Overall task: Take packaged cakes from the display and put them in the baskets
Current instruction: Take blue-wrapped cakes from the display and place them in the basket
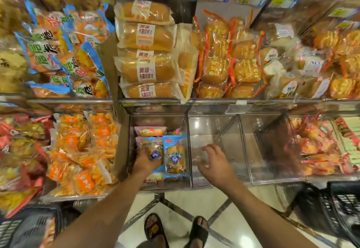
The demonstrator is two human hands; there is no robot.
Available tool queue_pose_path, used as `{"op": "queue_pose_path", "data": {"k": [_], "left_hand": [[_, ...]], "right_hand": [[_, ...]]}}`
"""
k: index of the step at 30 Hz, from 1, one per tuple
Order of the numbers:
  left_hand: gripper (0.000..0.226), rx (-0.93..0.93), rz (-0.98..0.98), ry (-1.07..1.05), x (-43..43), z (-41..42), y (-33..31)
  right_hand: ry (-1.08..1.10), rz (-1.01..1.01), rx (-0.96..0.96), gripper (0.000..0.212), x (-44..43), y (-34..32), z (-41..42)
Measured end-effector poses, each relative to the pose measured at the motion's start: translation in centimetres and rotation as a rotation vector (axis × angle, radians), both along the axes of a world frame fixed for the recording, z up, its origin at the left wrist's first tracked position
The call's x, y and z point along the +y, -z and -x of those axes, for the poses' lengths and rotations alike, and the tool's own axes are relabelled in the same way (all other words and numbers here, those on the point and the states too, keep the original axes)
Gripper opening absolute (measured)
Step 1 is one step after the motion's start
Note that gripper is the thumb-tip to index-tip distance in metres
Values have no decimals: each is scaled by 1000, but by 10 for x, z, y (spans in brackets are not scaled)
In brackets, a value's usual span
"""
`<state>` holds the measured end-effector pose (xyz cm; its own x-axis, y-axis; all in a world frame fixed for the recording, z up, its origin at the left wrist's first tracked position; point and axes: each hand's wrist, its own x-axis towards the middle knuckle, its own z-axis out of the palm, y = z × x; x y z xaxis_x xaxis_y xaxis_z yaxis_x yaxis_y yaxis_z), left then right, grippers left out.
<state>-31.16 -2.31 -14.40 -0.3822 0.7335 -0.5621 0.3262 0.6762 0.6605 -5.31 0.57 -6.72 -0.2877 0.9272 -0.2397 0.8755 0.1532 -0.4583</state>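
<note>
Inside a clear plastic bin [187, 150] on the lower shelf, my left hand [145, 161] grips a blue blueberry cake packet [153, 150]. A second blue blueberry cake packet [176, 155] lies just to its right in the same bin, and a pink packet [150, 130] lies behind them. Over the neighbouring clear bin [220, 128], which holds nothing, my right hand [215, 164] hovers with relaxed, spread fingers and holds nothing. One dark basket [29, 228] stands on the floor at the lower left, another dark basket [331, 208] at the lower right.
The upper shelf carries butter bread loaves [148, 68], blue-edged packets [58, 52] and orange cake packs [229, 60]. Orange snack packets [81, 154] fill the bin left of my left hand, red-orange packets [319, 150] the one far right. My sandalled feet [175, 230] stand on a pale floor.
</note>
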Motion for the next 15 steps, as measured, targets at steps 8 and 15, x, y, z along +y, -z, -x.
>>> {"op": "queue_pose_path", "data": {"k": [8,15], "left_hand": [[64,24,-17,-98,9,5,19],[37,14,-183,-113,-19,26,31]], "right_hand": [[-19,-1,75,53,16,16,-9],[3,85,230,53,24,0,9]]}}
